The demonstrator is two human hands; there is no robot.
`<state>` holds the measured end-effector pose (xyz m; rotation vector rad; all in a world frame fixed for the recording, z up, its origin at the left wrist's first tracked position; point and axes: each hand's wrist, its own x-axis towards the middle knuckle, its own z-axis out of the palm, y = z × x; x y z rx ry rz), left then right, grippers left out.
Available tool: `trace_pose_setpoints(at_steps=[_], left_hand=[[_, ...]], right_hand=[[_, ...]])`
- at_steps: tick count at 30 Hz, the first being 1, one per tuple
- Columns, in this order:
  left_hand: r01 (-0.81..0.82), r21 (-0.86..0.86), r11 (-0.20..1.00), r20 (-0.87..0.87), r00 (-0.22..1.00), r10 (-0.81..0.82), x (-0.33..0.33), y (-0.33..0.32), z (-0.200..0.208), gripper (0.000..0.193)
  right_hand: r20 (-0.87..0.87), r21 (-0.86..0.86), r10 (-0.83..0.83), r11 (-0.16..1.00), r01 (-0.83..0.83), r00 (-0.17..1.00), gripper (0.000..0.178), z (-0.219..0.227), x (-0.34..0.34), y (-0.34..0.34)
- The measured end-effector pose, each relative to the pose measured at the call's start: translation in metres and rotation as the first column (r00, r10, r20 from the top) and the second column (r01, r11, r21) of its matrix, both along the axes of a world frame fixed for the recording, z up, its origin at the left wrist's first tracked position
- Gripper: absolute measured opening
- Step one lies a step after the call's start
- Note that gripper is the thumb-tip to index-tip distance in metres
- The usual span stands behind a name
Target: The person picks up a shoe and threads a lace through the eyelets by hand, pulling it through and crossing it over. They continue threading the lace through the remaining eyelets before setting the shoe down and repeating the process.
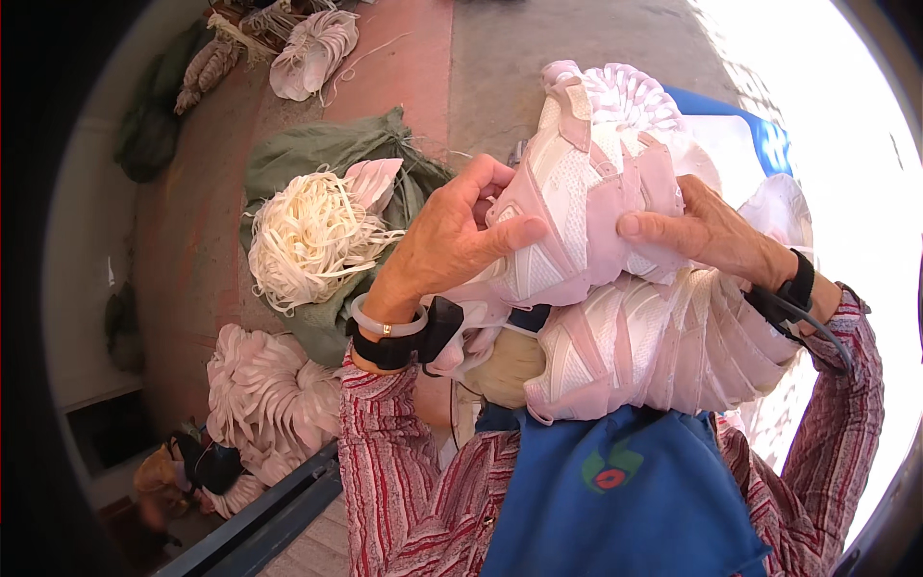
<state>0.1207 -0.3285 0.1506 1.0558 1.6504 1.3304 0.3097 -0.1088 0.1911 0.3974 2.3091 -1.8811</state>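
Observation:
A pink and white shoe upper [562,216] is held up in front of my chest, with white mesh panels and pink overlays. My left hand [447,231] grips its left edge, thumb on the front and fingers behind. On the right side, my right hand [716,231] pinches it the same way, thumb lying across a pink panel. More uppers [630,96] fan out just beyond it and seem bunched together with it. Below, across my lap, rests a stack of overlapping shoe uppers [663,346] on a blue apron [615,510].
To the left, a heap of cream laces [312,240] sits on a green sack [288,154]. Nearer, a bundle of pink uppers [269,394] lies beside a dark metal bar [260,519]. Another bundle [315,56] is at the far left. Blue material [721,101] lies beyond my right hand.

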Motion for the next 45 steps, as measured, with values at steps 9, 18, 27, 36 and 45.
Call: trace_pose_setpoints(at_steps=[9, 18, 27, 36, 45], left_hand=[[-0.572, -0.323, 0.754, -0.083, 0.811, 0.579, -0.041, -0.143, -0.042, 0.058], [-0.392, -0.391, 0.833, 0.453, 0.705, 0.545, 0.001, -0.15, -0.154, 0.069], [-0.469, -0.205, 0.859, 0.87, 0.315, 0.379, 0.025, -0.146, -0.154, 0.077], [-0.417, 0.078, 0.906, -0.019, 0.908, 0.419, 0.012, -0.085, -0.014, 0.109], [0.032, 0.167, 0.985, -0.735, 0.67, 0.103, 0.033, -0.032, 0.063, 0.095]], right_hand=[[0.09, 0.086, -0.025, 0.996, 0.017, 0.996, 0.067, -0.006, 0.0, 0.007], [0.093, 0.094, -0.036, 0.995, 0.028, 0.995, 0.067, -0.005, -0.002, 0.005], [0.176, 0.005, -0.037, 0.999, 0.036, 0.984, 0.074, -0.003, -0.003, 0.009], [0.026, -0.105, -0.089, 0.99, 0.092, 0.996, 0.055, 0.008, 0.017, 0.018], [-0.09, -0.248, -0.422, 0.887, 0.39, 0.902, 0.039, 0.019, 0.058, 0.046]])
